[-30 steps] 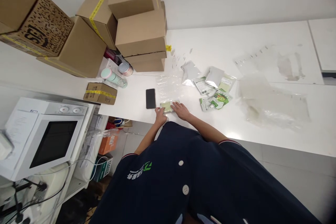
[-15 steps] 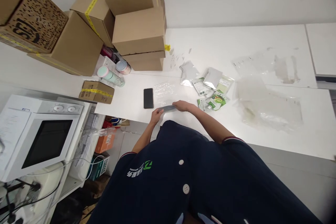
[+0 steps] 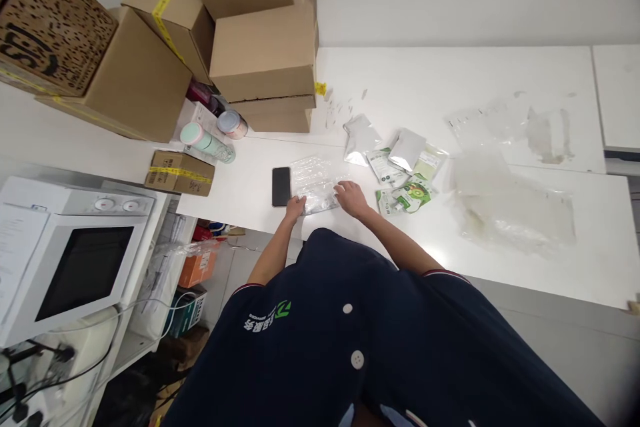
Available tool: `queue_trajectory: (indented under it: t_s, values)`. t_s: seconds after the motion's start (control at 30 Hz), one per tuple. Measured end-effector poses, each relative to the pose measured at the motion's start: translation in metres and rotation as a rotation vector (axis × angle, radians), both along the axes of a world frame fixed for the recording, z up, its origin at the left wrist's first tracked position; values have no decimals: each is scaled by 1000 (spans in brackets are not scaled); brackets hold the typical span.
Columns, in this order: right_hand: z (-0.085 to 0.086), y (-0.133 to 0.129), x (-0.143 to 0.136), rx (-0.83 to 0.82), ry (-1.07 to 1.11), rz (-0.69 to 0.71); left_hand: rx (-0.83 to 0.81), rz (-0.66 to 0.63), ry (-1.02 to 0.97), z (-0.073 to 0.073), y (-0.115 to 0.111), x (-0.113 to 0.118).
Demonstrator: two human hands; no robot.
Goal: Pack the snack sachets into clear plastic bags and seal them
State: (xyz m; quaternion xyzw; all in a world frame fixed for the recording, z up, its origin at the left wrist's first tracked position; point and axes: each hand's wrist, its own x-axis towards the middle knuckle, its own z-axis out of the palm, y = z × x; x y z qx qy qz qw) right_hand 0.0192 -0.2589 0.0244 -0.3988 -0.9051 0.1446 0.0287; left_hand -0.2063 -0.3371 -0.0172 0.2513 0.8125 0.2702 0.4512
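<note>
A clear, crinkled plastic bag (image 3: 314, 181) lies on the white table in front of me, its near part greyish. My left hand (image 3: 296, 207) is closed on the bag's near left corner, thumb on top. At the right side of the bag, my right hand (image 3: 352, 199) rests palm down, its bent fingers slightly apart and touching the plastic. Just left of the bag is a black phone (image 3: 281, 187). To the right of my right hand lie several silver pouches (image 3: 361, 140) and green-and-white packets (image 3: 413, 193).
Large clear plastic sheets (image 3: 520, 207) spread over the right of the white table (image 3: 400, 80). Stacked cardboard boxes (image 3: 263, 53) stand at the back left, near a mint bottle (image 3: 207, 142) and a jar (image 3: 232, 125). A microwave (image 3: 85, 267) sits on a lower-left shelf.
The greyish piece, held up edge-on between both hands before, now lies flat with the plastic. My right hand has let go of its edge and spread its fingers over the plastic.
</note>
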Motion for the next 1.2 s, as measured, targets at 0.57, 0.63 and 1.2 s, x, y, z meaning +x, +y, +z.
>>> queue_trajectory:
  t_s: [0.57, 0.63, 1.2]
  values:
    - [-4, -1, -11, -76, -177, 234, -267, -2, -60, 20, 12, -9]
    - [6, -3, -11, -119, -204, 225, -194, -39, 30, 23, 5, -14]
    - [51, 53, -38, -667, -423, 259, 262, -95, -196, -1, -47, 0]
